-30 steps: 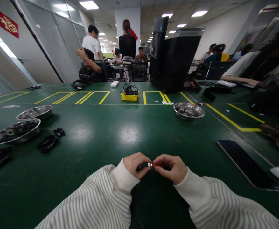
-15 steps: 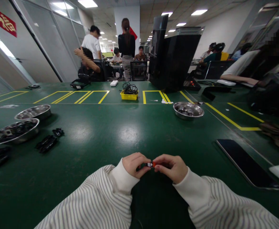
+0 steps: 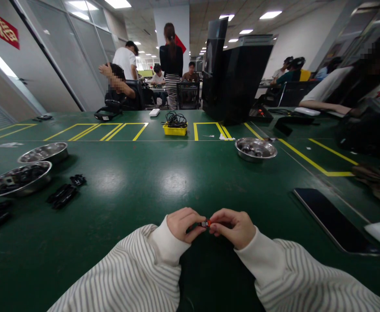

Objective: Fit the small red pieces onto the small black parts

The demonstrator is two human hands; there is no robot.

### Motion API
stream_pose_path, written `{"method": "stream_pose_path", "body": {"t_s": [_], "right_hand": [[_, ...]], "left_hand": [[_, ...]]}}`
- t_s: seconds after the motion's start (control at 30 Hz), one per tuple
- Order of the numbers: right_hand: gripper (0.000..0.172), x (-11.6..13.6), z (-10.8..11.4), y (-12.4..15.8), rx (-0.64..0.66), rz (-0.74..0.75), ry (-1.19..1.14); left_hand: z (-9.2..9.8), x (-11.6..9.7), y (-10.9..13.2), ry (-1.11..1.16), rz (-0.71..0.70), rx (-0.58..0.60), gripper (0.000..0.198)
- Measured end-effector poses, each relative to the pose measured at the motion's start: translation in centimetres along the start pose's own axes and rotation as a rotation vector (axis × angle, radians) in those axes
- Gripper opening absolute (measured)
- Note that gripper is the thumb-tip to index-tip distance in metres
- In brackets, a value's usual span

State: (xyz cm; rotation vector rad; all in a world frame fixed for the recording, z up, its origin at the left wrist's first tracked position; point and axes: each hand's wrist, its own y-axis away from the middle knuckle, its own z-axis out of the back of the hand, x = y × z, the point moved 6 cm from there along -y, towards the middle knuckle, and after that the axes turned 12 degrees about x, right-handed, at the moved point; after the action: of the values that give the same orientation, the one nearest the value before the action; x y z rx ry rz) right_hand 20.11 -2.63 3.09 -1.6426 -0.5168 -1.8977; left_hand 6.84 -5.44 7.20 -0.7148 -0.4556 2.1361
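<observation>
Between my two hands is a small black and silvery part with an orange-red end; its kind is too small to make out. My left hand pinches its dark end between thumb and fingers. At the orange-red end, the thumb and forefinger of my right hand are closed on it. Both hands are just above the green tabletop near its front edge, fingertips almost meeting. The fingers cover much of the part.
At left stand two metal bowls, one with dark parts, beside several black pieces. Another metal bowl is at right, near a phone. A yellow box holds black cables. People sit and stand beyond the table.
My hands keep the same pinch on the small part, with barely any shift. The whole view has moved very slightly.
</observation>
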Motion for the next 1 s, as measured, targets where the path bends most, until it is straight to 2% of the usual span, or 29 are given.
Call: {"method": "stream_pose_path", "body": {"t_s": [0.2,0.3,0.43,0.53,0.7,0.83,0.9,1.0], "right_hand": [[0.015,0.5,0.2,0.0,-0.048,0.012,0.08],[0.009,1.8,0.5,0.1,-0.114,0.115,0.233],[0.009,3.2,0.4,0.2,-0.145,0.217,0.372],[0.014,3.4,0.0,0.3,-0.119,0.2,0.398],[0.02,2.7,-0.1,0.2,-0.093,0.096,0.293],[0.018,2.3,0.3,0.1,-0.095,0.052,0.277],[0.018,2.2,0.5,0.1,-0.094,0.039,0.287],[0.017,2.1,0.8,0.1,-0.1,0.042,0.302]], "left_hand": [[0.2,-0.1,-0.1,-0.009,-0.007,-0.012,0.012],[0.2,-0.1,-0.2,-0.009,0.003,0.007,0.013],[-0.1,0.4,-0.2,-0.006,0.093,0.047,0.015],[-0.6,0.7,0.1,-0.02,0.104,0.054,0.02],[-1.0,1.4,0.5,-0.069,0.094,0.054,0.02],[0.8,4.4,0.9,-0.169,0.223,0.028,0.019],[2.6,7.3,1.5,-0.257,0.366,0.019,0.019],[6.2,12.9,3.6,-0.375,0.673,-0.006,0.02]]}}
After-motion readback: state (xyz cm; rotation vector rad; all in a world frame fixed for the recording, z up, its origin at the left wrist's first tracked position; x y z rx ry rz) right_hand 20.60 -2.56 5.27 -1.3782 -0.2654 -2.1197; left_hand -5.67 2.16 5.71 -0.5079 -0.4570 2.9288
